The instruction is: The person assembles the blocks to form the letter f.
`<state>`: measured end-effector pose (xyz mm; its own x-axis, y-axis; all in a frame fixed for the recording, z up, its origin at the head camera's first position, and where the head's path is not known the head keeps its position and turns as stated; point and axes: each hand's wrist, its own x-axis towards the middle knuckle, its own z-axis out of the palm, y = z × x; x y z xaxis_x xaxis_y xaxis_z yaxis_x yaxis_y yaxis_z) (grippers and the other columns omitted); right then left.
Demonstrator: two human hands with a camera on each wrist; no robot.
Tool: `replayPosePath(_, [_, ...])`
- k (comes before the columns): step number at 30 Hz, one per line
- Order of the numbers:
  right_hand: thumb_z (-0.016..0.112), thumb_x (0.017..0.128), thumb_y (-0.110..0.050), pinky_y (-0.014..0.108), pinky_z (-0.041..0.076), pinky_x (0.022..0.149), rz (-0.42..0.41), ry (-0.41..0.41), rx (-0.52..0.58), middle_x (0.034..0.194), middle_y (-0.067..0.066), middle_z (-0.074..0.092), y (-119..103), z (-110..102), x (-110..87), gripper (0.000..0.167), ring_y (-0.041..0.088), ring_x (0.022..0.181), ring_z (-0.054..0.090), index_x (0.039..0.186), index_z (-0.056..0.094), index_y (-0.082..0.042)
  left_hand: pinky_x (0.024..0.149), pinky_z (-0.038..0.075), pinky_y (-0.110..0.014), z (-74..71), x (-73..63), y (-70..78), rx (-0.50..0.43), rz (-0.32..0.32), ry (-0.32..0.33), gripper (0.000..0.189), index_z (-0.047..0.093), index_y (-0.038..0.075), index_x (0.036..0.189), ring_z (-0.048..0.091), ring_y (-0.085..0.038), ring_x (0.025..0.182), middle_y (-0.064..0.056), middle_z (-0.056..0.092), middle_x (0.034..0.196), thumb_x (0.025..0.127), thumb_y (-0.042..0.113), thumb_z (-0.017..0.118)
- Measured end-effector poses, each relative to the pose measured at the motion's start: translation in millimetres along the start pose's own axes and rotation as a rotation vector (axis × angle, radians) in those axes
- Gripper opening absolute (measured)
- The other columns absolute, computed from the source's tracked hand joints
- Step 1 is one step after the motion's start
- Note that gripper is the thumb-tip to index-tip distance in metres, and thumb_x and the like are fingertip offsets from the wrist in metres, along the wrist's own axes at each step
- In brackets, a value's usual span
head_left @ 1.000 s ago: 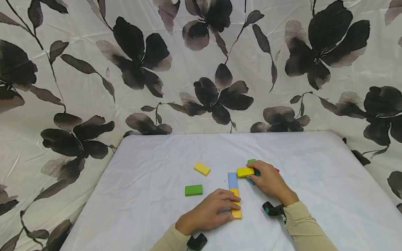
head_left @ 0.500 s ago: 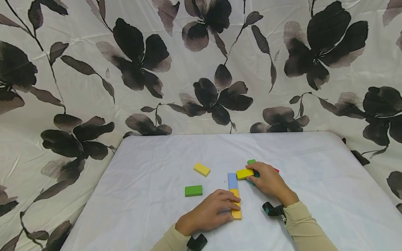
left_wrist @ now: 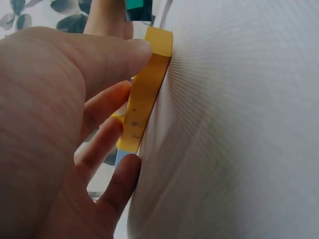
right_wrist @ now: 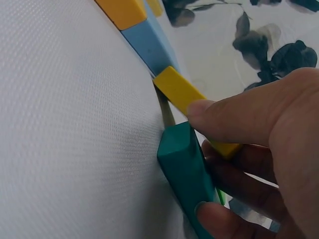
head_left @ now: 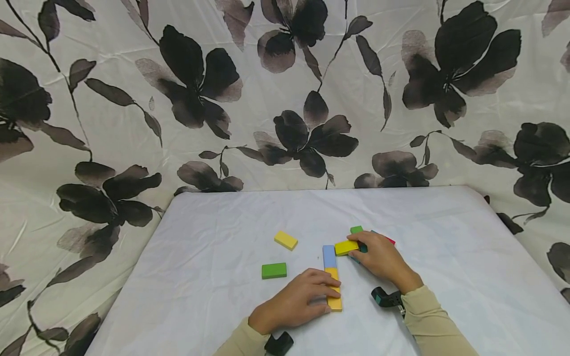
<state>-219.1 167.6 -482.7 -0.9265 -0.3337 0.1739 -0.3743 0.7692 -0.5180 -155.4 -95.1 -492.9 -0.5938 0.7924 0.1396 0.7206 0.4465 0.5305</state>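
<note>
Between right fingers [right_wrist: 255, 160], pinched | oblong yellow block [right_wrist: 180, 88] | left fingers [left_wrist: 102, 145] gripping | smudged orange block [left_wrist: 145, 92]

Left hand [head_left: 302, 299] loosely curled, right hand [head_left: 382, 255] farther out in a pinch

In my right hand [head_left: 377, 253] I pinch a bright yellow rectangular block [head_left: 346, 248] beside a light blue rectangular block [head_left: 329, 256]; my left [head_left: 305, 298] holds an orange-yellow rectangular block [head_left: 335, 303], flat.
</note>
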Motion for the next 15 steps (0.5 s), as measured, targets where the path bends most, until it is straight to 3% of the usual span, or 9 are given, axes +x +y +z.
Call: replayPosePath(15, [0.079,0.088,-0.021,0.054,0.044,0.102,-0.011,-0.001,-0.063,0.126,0.008,0.067,-1.9,1.4,-1.4,0.042,0.033,0.120,0.058,0.127,0.070,-0.011,0.111,0.036,-0.034,0.0,0.4,-0.7,0.000,0.008,0.002,0.029,0.070,0.024,0.127,0.039,-0.007,0.135,0.015,0.053,0.142,0.098,0.028,0.068])
